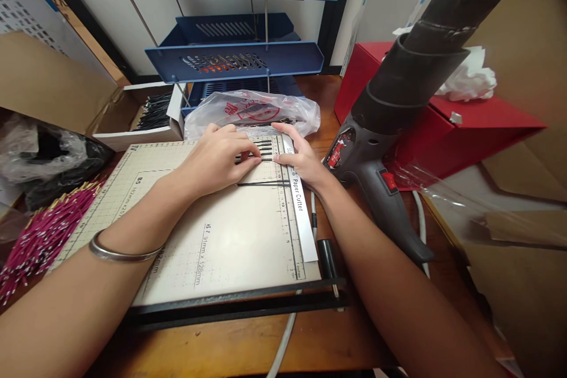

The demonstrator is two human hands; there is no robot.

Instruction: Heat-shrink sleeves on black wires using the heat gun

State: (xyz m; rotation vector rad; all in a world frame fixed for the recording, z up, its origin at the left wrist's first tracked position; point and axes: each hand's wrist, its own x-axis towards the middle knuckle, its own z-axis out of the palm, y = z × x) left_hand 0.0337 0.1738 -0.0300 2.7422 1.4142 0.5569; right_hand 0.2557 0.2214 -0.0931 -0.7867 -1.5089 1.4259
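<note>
A cream paper cutter board (pixel 239 236) with printed measuring lines lies on the table, its white "Paper Cutter" strip (pixel 305 230) along the right side. Several short black strips (pixel 266 149) lie in a row near its far right. My left hand (pixel 225 153) rests on the board, thumb and index finger closed at the near end of the row, on a black strip. At the ruler edge is my right hand (pixel 303 156), thumb and index finger spread apart, the thumb tip close to that same strip. A thin black cord (pixel 263 183) lies across the board nearer me.
A hot air gun (pixel 376 112) stands at right before a red box (pixel 482 124). Behind the board are a clear plastic bag (pixel 252 112) and a blue rack (pixel 239 62). Dark red cords (pixel 53 230) lie at left, near a box of black pieces (pixel 142 115).
</note>
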